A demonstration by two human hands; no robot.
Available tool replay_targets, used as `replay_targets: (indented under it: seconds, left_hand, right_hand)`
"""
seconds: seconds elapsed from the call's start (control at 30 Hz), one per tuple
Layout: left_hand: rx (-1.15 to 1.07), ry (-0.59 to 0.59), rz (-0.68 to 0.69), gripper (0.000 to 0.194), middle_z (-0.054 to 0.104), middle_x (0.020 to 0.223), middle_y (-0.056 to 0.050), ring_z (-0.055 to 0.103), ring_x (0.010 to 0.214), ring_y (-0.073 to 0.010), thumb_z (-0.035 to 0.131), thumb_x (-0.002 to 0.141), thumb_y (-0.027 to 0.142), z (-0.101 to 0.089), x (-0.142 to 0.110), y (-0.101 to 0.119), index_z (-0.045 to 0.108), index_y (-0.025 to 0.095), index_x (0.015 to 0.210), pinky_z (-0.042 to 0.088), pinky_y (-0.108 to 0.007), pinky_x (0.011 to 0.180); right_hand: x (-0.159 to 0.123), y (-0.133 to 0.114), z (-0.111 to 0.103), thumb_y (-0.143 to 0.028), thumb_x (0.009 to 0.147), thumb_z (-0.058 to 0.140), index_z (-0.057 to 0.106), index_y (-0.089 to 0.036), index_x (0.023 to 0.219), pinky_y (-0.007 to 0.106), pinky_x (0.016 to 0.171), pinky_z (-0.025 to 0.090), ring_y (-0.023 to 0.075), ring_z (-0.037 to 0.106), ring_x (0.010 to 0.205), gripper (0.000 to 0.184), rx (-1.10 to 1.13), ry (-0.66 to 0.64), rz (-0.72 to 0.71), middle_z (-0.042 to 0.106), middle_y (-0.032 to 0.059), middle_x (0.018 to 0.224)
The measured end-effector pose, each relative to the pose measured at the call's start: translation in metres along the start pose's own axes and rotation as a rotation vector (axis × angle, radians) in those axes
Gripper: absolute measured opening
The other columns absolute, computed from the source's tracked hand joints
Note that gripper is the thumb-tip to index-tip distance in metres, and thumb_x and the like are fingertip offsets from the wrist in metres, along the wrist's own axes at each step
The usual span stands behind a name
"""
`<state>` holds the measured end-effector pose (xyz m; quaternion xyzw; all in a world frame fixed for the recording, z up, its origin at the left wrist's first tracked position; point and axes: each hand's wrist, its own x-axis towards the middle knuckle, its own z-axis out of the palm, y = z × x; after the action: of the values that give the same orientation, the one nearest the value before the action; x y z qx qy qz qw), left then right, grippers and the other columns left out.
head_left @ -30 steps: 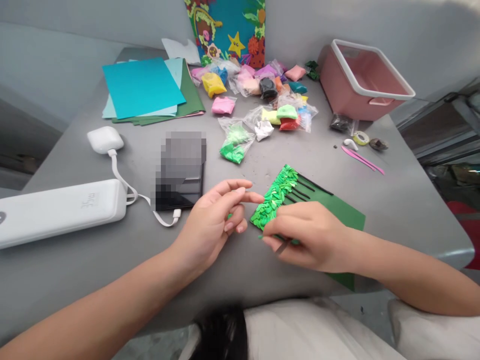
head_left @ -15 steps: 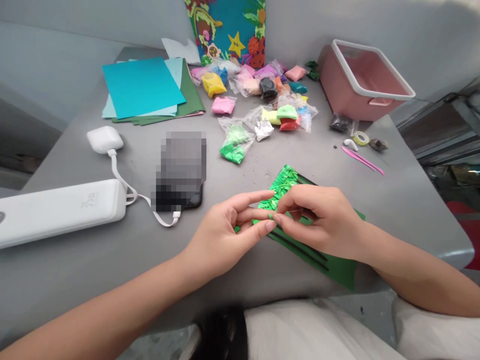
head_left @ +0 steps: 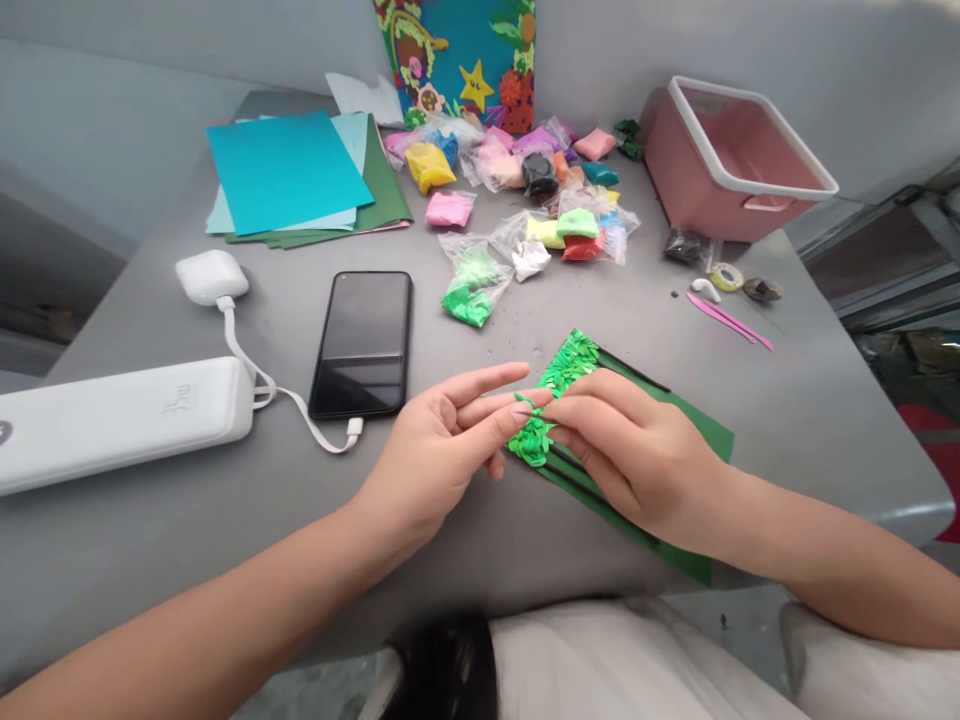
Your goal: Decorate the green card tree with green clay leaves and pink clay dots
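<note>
A dark green card (head_left: 694, 435) lies near the table's front edge, with black strips and a patch of small bright green clay leaves (head_left: 566, 365) on it. My left hand (head_left: 442, 450) hovers at the card's left end, fingers stretched out toward the leaves. My right hand (head_left: 630, 450) rests over the card, thumb and forefinger pinched on a small green clay piece (head_left: 527, 405) right at my left fingertips. The card's middle is hidden under my right hand.
A black phone (head_left: 364, 340) on a white cable, a white power bank (head_left: 112, 415) and an earbud case (head_left: 206, 275) lie left. Further back are bags of coloured clay (head_left: 525, 200), paper sheets (head_left: 289, 175), a pink tub (head_left: 731, 160) and a pink clay tool (head_left: 727, 320).
My right hand rose from the card's near edge to meet my left fingertips, and it now pinches a green clay piece there. The card shifted slightly.
</note>
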<state>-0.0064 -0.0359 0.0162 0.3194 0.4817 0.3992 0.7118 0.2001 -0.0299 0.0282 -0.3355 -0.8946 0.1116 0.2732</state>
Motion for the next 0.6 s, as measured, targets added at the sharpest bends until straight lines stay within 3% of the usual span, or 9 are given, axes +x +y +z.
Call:
replay_targets:
  seconds: [0.13,0.23,0.37,0.6]
  left_hand:
    - [0.002,0.034,0.014,0.049,0.078,0.084,-0.003,0.050,0.054,-0.0070,0.088,0.077,0.037,0.000,-0.001,0.000,0.075,0.020,0.122,0.045,-0.021,0.051]
    - [0.014,0.042,0.019,0.046,0.075,0.077,0.000,0.050,0.053,-0.0063,0.087,0.078,0.037,0.000,-0.001,0.000,0.077,0.021,0.120,0.045,-0.020,0.052]
    - [0.017,0.024,0.025,0.047,0.078,0.083,-0.001,0.051,0.054,-0.0052,0.087,0.079,0.038,0.000,-0.001,-0.001,0.076,0.022,0.121,0.045,-0.019,0.053]
    - [0.033,0.026,0.047,0.043,0.071,0.069,0.003,0.051,0.053,-0.0057,0.086,0.081,0.034,0.002,-0.003,0.002,0.076,0.022,0.121,0.046,-0.018,0.054]
  right_hand:
    - [-0.005,-0.003,0.002,-0.005,0.097,0.056,0.060,-0.016,0.126,0.022,0.060,0.048,0.0111,0.064,0.072,0.031,-0.147,0.112,-0.076,0.066,0.0004,0.079]
    - [-0.009,-0.001,0.004,-0.004,0.096,0.059,0.055,-0.013,0.138,0.024,0.055,0.043,0.0100,0.057,0.062,0.043,-0.186,0.099,-0.100,0.062,-0.0028,0.071]
    - [-0.011,0.001,0.006,-0.008,0.096,0.061,0.056,-0.015,0.135,0.026,0.055,0.042,0.0108,0.052,0.060,0.040,-0.199,0.105,-0.118,0.060,-0.0035,0.068]
    - [-0.009,0.002,0.006,-0.009,0.097,0.059,0.059,-0.019,0.130,0.026,0.053,0.037,0.0106,0.042,0.057,0.034,-0.217,0.140,-0.107,0.046,-0.0051,0.063]
